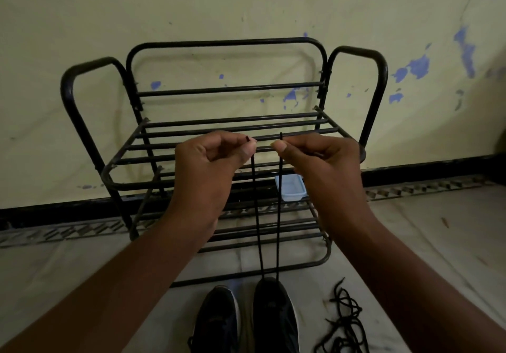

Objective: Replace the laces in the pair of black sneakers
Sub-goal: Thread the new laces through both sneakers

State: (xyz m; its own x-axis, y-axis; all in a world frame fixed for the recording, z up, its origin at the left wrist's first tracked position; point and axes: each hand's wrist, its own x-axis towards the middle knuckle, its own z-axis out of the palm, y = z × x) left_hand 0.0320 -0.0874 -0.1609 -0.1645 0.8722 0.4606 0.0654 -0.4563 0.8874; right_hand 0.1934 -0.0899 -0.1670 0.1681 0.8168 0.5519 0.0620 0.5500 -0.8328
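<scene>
Our left hand (210, 161) and right hand (320, 158) each pinch one tip of a black lace (260, 243) between thumb and forefinger, held level in front of a black metal shoe rack (219, 122). Both strands run taut down to the right-side sneaker (273, 314), which stands on the floor just beside the other sneaker (219, 320). A tangle of loose laces (342, 322) lies just right of the pair.

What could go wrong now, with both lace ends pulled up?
The left hand and right hand pinch the lace only near its tips; a slip would drop an end. Nothing visibly holds the sneaker down, so a harder pull may lift it. The loose laces beside it could tangle in.
</scene>
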